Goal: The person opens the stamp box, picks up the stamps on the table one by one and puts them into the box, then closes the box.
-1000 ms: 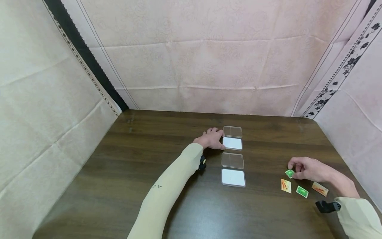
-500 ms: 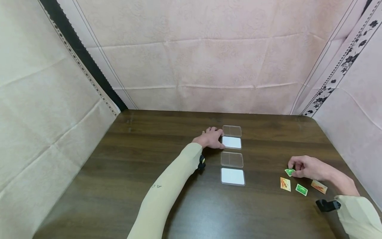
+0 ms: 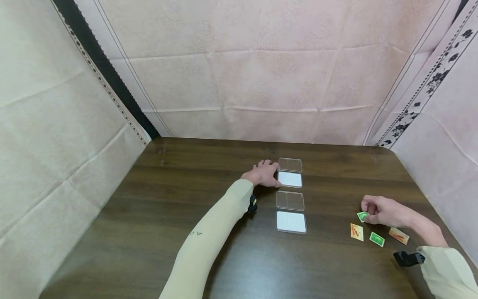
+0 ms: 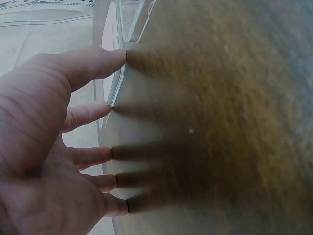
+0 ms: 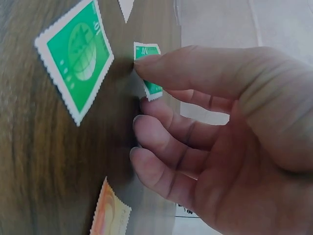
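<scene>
In the head view my left hand (image 3: 264, 172) rests at the left edge of the far clear plastic case (image 3: 290, 179), which has a white insert. Its thumb and index fingertips touch that edge, and the other fingers stand spread on the table, as the left wrist view shows. On the right, my right hand (image 3: 386, 211) pinches a green postage stamp (image 5: 152, 88) between thumb and index finger, the thumb covering part of it. Near this hand lie another green stamp (image 3: 377, 239) and two orange ones, an upright stamp (image 3: 357, 232) and a slanted stamp (image 3: 398, 235).
A second clear case (image 3: 291, 222) with a white insert lies open nearer to me, its transparent lid (image 3: 290, 201) on the far side. The far case's lid (image 3: 290, 165) lies beyond it. Pale cloth (image 3: 261, 83) hangs around the brown wooden table (image 3: 209, 158).
</scene>
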{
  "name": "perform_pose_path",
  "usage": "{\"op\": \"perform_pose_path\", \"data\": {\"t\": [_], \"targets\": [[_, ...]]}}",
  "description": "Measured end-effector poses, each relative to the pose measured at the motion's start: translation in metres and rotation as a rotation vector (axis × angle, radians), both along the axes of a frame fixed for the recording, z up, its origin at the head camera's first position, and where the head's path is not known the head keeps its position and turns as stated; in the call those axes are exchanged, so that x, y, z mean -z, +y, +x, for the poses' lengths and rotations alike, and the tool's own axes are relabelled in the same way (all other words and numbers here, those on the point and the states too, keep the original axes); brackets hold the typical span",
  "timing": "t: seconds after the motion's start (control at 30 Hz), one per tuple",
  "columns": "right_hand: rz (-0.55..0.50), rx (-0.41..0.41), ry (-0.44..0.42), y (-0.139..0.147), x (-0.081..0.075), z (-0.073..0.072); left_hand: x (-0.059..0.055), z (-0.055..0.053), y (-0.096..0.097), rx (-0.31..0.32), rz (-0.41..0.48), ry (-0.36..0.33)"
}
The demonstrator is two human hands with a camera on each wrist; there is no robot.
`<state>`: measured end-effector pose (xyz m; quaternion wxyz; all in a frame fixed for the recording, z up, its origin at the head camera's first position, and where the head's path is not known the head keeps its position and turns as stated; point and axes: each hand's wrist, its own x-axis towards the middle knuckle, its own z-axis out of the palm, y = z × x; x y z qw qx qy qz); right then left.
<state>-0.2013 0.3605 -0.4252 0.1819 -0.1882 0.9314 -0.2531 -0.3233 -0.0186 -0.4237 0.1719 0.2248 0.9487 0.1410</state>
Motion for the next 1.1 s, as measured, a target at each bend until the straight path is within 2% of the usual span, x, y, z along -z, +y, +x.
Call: {"op": "perform_pose_path", "data": {"t": [0.67, 1.1], "targets": [[-0.009, 0.024, 0.036, -0.007, -0.001, 0.002, -0.001, 0.001, 0.000, -0.001, -0.007, 0.007], [-0.013, 0.013, 0.109, -0.011, -0.011, -0.003, -0.003, 0.001, 0.001, 0.004, -0.015, 0.003]]}}
